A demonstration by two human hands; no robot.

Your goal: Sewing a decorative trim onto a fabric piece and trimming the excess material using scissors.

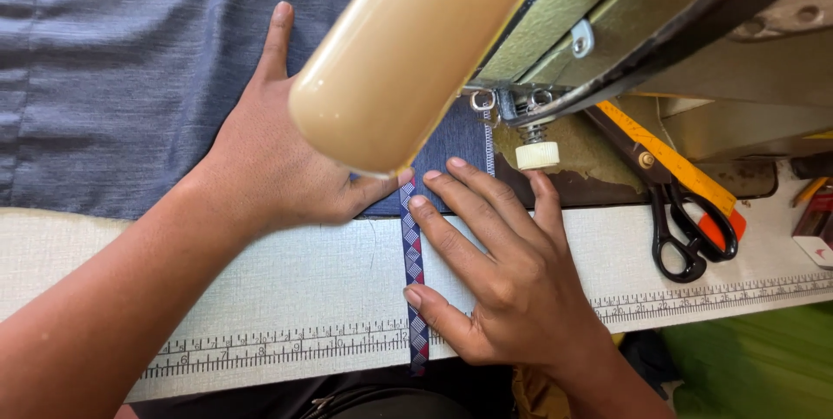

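- Blue-grey fabric (130, 72) spreads across the worktop (286, 280) at far left.
- Left hand (269, 159) lies flat on it, grip open, holding nothing.
- Patterned ribbon (413, 263) runs between the hands toward the sewing machine (607, 20), its far end perhaps under the foot.
- Right hand (503, 271) presses flat, fingers spread, just beside the ribbon.
- Black scissors (685, 228) lie at right.

Patterned ribbon (414, 271) between both hands, fabric (130, 72) behind (scissors (685, 219) far right, on the table (286, 289)).
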